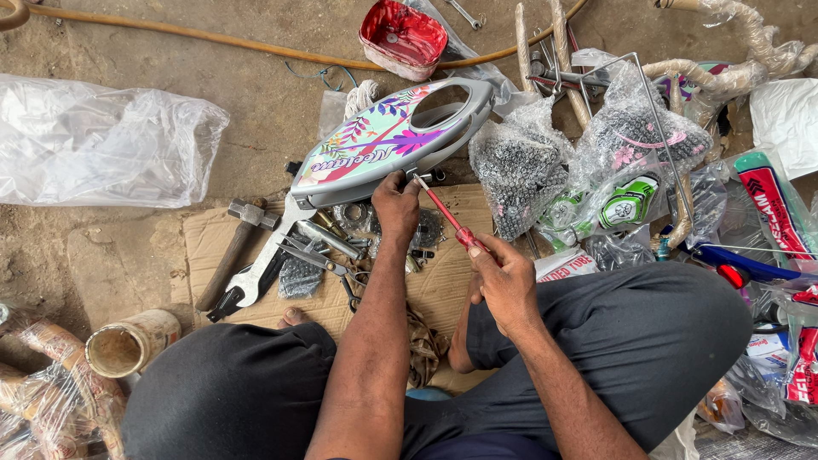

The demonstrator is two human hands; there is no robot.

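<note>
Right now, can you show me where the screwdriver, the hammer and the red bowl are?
screwdriver (pixel 449 220), head view, on its red shaft.
hammer (pixel 250 214), head view, on its metal head.
red bowl (pixel 402 37), head view, on its rim.

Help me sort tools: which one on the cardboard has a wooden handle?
The hammer at the cardboard's left edge; the spanners beside it are all bare metal.

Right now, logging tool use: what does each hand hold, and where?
Right hand grips the red screwdriver by its handle; left hand pinches its tip at the chain guard.
</note>
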